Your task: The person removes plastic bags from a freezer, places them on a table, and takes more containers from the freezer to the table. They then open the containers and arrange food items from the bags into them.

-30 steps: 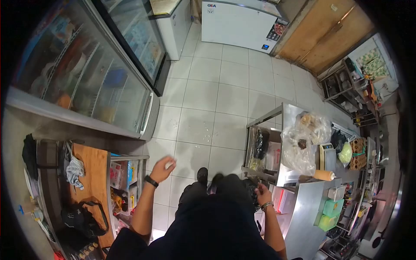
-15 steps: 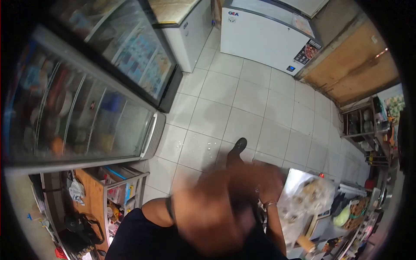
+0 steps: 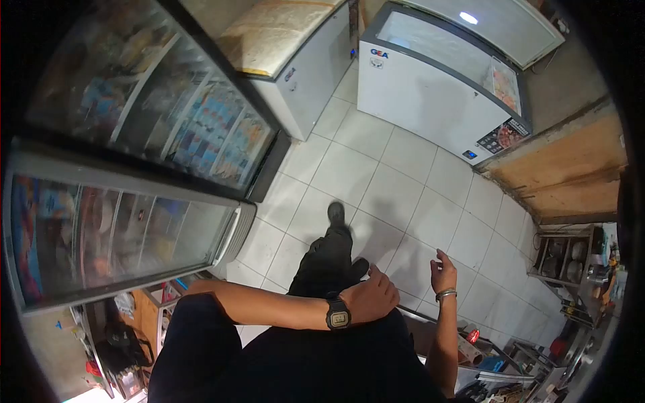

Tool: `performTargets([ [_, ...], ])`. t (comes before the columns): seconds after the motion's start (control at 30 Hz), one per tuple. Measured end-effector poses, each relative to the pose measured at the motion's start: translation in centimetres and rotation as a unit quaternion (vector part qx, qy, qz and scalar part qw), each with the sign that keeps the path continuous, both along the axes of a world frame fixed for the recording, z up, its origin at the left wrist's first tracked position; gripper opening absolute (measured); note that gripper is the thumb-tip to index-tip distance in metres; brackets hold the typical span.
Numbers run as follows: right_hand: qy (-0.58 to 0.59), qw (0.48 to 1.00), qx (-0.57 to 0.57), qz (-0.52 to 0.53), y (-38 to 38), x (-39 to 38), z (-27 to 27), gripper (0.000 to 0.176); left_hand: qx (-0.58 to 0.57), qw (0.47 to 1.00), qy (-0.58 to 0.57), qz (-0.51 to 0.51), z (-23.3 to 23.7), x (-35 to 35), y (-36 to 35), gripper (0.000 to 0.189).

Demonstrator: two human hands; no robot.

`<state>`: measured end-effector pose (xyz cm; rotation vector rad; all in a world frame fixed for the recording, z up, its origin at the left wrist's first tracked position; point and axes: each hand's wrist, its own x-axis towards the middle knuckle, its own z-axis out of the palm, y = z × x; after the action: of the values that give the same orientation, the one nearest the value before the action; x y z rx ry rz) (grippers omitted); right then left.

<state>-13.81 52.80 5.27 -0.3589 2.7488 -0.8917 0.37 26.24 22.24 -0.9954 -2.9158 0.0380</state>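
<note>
My left hand (image 3: pixel 371 295) is in front of my body, palm inward, its fingers loosely stretched and holding nothing. A black digital watch (image 3: pixel 338 314) sits on that wrist. To the right, my right hand (image 3: pixel 443 274) hangs over the tiled floor with its fingers apart and nothing in them. Around its wrist is a metal bracelet (image 3: pixel 446 293). My shoe (image 3: pixel 336 213) is on the pale floor tiles (image 3: pixel 349 161). Ahead stands a white GEA chest freezer (image 3: pixel 430 101) with its lid (image 3: pixel 497 27) raised and items showing at its right end.
Two glass-door display fridges (image 3: pixel 151 228) stand along the left. A second white chest freezer (image 3: pixel 302 94) is beyond them. Wooden panels (image 3: pixel 564 161) line the right wall, near a metal rack (image 3: pixel 564 258) of stacked items. Cluttered shelves (image 3: pixel 151 316) are at lower left.
My hands, blurred and close together before, are now apart and clear. I have moved forward towards the chest freezer, and the worktop with plastic bags on the right has left the view.
</note>
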Motion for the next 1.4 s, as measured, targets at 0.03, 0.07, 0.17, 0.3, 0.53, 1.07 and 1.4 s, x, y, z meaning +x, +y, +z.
performTargets([
  [0.03,-0.002,1.0,0.004,-0.006,0.6,-1.8,-1.4,0.037,-0.017,1.0,0.005,-0.009,-0.3,-2.0,-0.2,0.029],
  [0.07,0.027,0.999,0.021,0.016,1.2,-3.5,-3.2,0.038,-0.012,1.0,0.004,-0.016,-0.7,-4.1,-0.6,0.029],
  [0.17,0.024,0.997,0.076,0.022,1.6,-7.2,-8.2,0.039,0.02,0.997,0.07,0.011,-2.4,-11.4,-2.8,0.023],
  [0.3,-0.099,0.984,0.146,-0.002,1.4,-9.9,-12.0,0.043,0.034,0.997,0.07,0.014,-2.9,-21.9,-7.5,0.024],
  [0.53,-0.191,0.966,0.147,-0.095,-5.0,-21.8,-8.1,0.046,0.088,0.991,-0.104,0.003,-1.4,-38.1,-16.0,0.022],
  [1.07,0.078,0.989,-0.07,-0.102,-18.6,-72.1,-1.8,0.036,0.335,0.845,-0.009,0.416,-21.5,-80.3,-34.9,0.057],
  [1.4,-0.109,0.994,-0.002,0.013,-31.7,-102.1,-16.2,0.042,0.174,0.652,-0.037,0.737,-30.6,-97.1,-45.4,0.073],
])
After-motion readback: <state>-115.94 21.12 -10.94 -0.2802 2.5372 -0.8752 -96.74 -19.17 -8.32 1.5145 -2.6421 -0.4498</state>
